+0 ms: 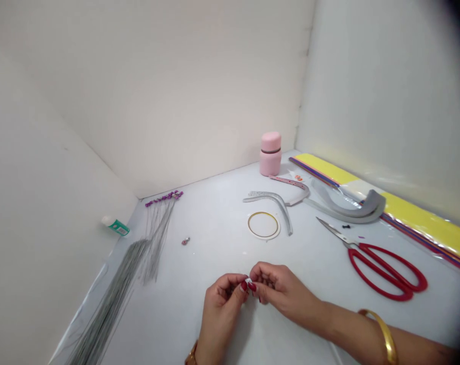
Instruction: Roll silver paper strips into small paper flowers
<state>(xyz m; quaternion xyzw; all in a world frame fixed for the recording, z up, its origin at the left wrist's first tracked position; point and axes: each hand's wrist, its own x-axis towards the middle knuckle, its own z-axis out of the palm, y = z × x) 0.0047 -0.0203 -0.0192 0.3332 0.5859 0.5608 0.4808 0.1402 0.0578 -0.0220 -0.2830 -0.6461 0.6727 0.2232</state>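
The left hand (220, 304) and right hand (283, 290) meet just above the near part of the white surface (199, 223), each in a narrow fingertip grip on one tiny white piece (248, 280), too small to identify. Well to the right lie red-handled scissors (382, 268); a gold-rimmed ring (263, 225) sits farther off, and a bundle of thin silver wires (111, 289) stretches along the left, near purple-beaded stems (164, 198).
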